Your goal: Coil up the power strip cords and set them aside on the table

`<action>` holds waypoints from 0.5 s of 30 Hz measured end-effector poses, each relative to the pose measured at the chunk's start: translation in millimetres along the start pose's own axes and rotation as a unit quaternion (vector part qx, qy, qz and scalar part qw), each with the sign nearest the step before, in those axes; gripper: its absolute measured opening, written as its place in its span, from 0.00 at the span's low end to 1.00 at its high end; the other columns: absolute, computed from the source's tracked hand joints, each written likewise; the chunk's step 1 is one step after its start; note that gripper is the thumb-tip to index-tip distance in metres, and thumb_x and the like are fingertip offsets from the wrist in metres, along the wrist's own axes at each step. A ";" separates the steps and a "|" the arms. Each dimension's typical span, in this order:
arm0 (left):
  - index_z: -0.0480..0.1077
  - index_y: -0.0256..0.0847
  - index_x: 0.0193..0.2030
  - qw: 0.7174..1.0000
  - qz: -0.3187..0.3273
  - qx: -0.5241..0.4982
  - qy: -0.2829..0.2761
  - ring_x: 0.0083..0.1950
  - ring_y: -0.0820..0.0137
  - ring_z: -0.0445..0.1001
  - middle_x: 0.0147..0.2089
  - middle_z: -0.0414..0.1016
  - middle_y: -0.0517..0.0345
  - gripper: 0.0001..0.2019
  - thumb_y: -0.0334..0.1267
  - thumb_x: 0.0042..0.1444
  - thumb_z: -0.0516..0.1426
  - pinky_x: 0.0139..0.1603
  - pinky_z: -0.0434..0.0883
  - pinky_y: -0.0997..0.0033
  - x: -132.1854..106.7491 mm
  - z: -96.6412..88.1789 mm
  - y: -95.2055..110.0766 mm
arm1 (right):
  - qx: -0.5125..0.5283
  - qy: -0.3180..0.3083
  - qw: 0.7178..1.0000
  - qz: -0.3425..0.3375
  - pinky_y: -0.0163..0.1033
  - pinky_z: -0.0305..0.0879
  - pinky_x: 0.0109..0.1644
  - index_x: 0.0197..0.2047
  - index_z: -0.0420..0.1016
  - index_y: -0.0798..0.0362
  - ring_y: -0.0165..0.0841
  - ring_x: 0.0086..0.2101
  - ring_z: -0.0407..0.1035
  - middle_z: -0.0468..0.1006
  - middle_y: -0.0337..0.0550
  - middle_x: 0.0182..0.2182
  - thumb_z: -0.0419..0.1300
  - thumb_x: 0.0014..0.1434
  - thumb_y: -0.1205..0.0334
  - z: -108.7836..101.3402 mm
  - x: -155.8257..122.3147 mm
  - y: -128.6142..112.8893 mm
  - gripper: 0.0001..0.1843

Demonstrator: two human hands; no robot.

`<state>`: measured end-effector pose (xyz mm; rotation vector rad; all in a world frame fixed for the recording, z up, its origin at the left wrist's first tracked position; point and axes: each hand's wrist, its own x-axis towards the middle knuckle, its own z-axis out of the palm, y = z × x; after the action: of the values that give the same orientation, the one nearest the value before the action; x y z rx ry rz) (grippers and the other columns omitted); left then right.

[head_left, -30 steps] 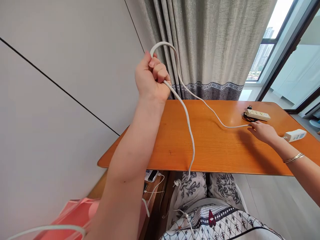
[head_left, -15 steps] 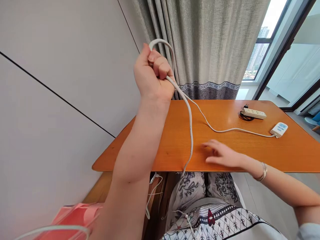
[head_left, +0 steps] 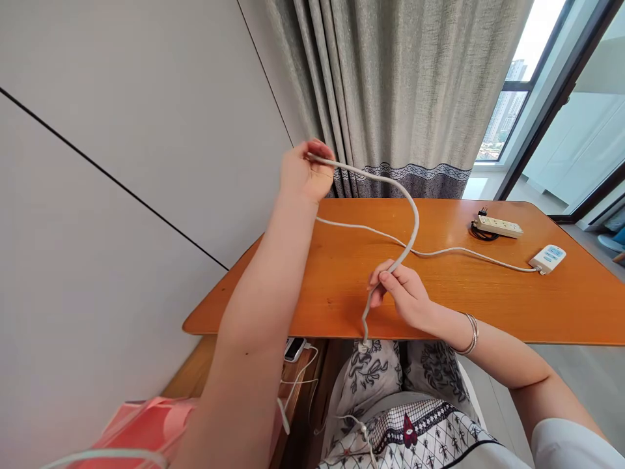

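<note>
My left hand [head_left: 305, 172] is raised above the back left of the orange table [head_left: 342, 286] and pinches a white cable [head_left: 390, 184]. The cable arcs right and down to my right hand [head_left: 403, 293], which grips it near the table's front edge. Below that hand the cable's plug end hangs over the edge. Another run of the same cable lies across the table to a white controller box [head_left: 547, 258] at the right.
A cream power strip [head_left: 499, 226] with a black cord lies at the table's back right. A grey curtain [head_left: 400, 91] hangs behind. A pink bag [head_left: 146, 426] sits at lower left, with more cables and a phone under the table.
My right hand went from flat on the table to gripping the cable. My left hand dropped lower and the tight loop above it opened into a wide arc.
</note>
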<state>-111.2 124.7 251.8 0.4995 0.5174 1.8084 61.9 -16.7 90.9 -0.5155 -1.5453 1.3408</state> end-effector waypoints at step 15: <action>0.67 0.34 0.36 0.988 -0.114 0.096 -0.031 0.37 0.72 0.82 0.30 0.79 0.53 0.13 0.29 0.70 0.45 0.52 0.77 0.70 14.3 -35.7 -51.2 | 0.259 -0.096 0.961 0.021 0.33 0.65 0.24 0.31 0.62 0.51 0.26 0.18 0.69 0.74 0.37 0.27 0.60 0.62 0.37 26.0 10.2 -10.2 0.26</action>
<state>-96.2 148.7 194.3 0.6013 0.6828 1.5275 38.0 -24.2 106.8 -0.0906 -1.2607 1.7923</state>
